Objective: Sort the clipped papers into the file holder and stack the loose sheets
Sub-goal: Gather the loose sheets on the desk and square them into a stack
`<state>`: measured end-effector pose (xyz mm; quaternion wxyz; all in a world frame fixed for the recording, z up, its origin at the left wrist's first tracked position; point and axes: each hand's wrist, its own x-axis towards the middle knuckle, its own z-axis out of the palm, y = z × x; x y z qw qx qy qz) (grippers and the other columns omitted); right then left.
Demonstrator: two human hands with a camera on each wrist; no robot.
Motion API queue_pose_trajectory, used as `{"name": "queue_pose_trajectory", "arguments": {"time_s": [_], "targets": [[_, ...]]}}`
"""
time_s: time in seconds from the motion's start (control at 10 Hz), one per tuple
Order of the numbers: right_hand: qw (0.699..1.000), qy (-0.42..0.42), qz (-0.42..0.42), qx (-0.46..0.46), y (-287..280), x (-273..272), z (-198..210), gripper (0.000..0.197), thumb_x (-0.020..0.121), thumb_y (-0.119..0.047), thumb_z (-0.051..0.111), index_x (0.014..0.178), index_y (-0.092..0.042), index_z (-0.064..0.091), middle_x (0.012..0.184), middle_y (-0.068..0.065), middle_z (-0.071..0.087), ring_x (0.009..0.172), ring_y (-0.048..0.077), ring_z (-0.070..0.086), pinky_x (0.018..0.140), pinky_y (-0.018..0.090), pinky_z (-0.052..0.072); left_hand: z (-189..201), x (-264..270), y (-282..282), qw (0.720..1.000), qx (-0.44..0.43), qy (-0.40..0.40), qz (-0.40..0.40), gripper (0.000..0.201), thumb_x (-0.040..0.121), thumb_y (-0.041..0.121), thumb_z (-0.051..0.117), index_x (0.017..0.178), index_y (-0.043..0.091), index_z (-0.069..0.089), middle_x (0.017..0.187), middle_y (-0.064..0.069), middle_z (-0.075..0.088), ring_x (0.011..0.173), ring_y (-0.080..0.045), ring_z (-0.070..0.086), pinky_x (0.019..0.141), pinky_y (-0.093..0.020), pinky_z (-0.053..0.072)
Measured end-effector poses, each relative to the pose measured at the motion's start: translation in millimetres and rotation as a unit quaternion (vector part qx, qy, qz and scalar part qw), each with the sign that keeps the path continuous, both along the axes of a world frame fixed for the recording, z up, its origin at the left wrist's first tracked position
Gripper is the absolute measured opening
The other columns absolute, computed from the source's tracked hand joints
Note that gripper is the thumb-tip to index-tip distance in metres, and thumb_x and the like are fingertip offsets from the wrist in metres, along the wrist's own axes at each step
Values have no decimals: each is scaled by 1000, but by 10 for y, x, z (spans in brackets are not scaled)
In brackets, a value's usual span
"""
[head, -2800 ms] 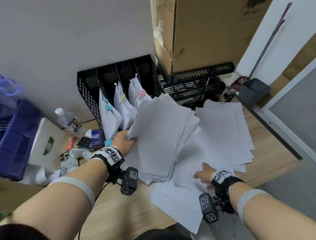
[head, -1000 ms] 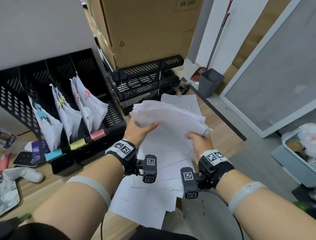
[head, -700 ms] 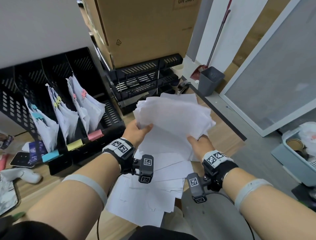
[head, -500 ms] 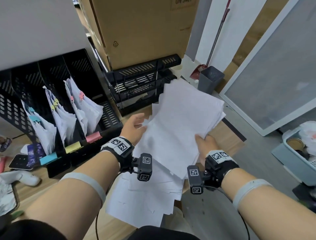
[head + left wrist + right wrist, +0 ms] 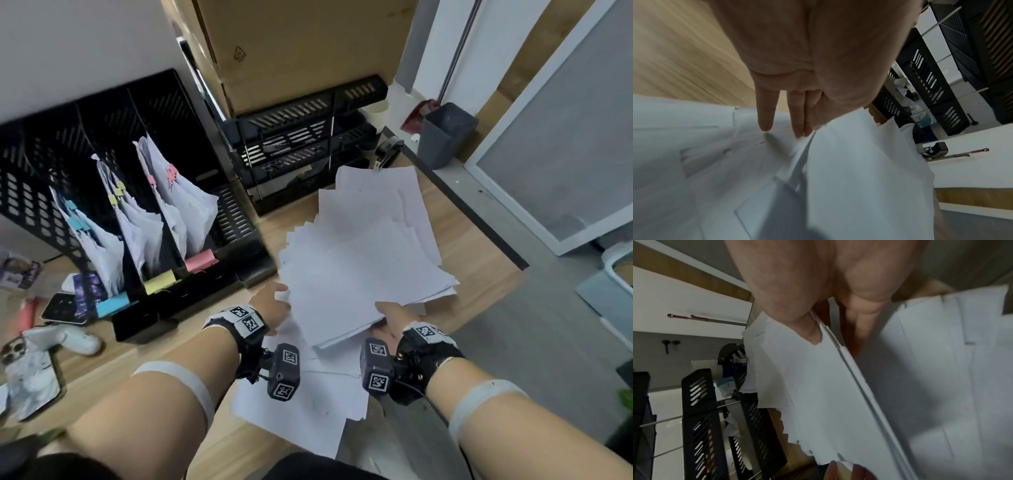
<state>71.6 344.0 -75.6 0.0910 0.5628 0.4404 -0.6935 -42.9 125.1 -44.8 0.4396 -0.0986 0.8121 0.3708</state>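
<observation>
the wooden surface (image 5: 486,274) carries everything here. a big cardboard box (image 5: 301,48) stands at the back, over a black tiered tray rack (image 5: 308,133). left of it sits the black mesh file holder (image 5: 85,144), with clipped papers (image 5: 181,202) upright in three of its slots: blue clips in the left one, yellow in the middle one, pink in the right one. the rightmost slot shows only bare mesh.

a thick bundle of loose sheets (image 5: 363,263) is held tilted above the surface, its far edges fanned and uneven. more scattered sheets (image 5: 301,414) lie flat under it, at the near edge of the surface.

the right hand (image 5: 394,317) grips the bundle at its near right corner, thumb on top and fingers (image 5: 863,318) curled under it, clamped on the paper. the left hand (image 5: 270,305) is at the bundle's left edge; its fingers (image 5: 766,113) are straight, mostly together, tips touching the sheets below.

a phone (image 5: 65,308) lies left of the file holder, and a dark stapler (image 5: 387,154) sits beyond the paper.
</observation>
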Motion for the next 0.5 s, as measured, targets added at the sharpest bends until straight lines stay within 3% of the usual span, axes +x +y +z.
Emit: {"name": "queue_pose_trajectory", "arguments": {"time_s": [0.1, 0.2, 0.3, 0.4, 0.5], "targets": [[1000, 7, 11, 12, -11, -91, -65, 23, 93, -2, 56, 79, -17, 44, 86, 3, 51, 78, 20, 57, 49, 21, 56, 2, -3, -17, 999, -11, 22, -34, 60, 92, -2, 54, 145, 22, 40, 135, -13, 59, 97, -26, 60, 82, -43, 60], [998, -29, 57, 18, 13, -84, -23, 27, 91, -3, 57, 78, -18, 40, 84, 1, 48, 85, 20, 56, 55, 22, 55, -32, -21, -69, 1000, -2, 6, 4, 57, 92, 4, 58, 143, 22, 40, 131, -11, 62, 100, -24, 61, 78, -41, 57], [996, -51, 64, 27, 78, -43, 111, 28, 89, -5, 58, 78, -19, 37, 86, 2, 47, 97, 25, 57, 58, 25, 56, -100, -31, -103, 998, 1, -17, 56, 65, 77, 18, 70, 134, 26, 40, 125, -7, 66, 111, -24, 63, 81, -41, 55], [962, -89, 228, 122, 343, 31, 206, 32, 93, -8, 50, 71, -20, 31, 95, 5, 52, 91, 22, 54, 70, 25, 48, -234, -125, -100, 999, -8, -19, 41, 62, 68, 23, 68, 126, 26, 48, 120, -10, 68, 109, -28, 68, 86, -46, 57], [946, -111, 247, 178, 493, 116, 362, 10, 92, -10, 55, 83, -7, 52, 93, 15, 64, 78, 23, 58, 69, 26, 52, -115, -159, -21, 999, -6, -19, 43, 34, 88, 10, 59, 120, 20, 50, 117, -17, 70, 104, -26, 70, 72, -35, 54]]}}
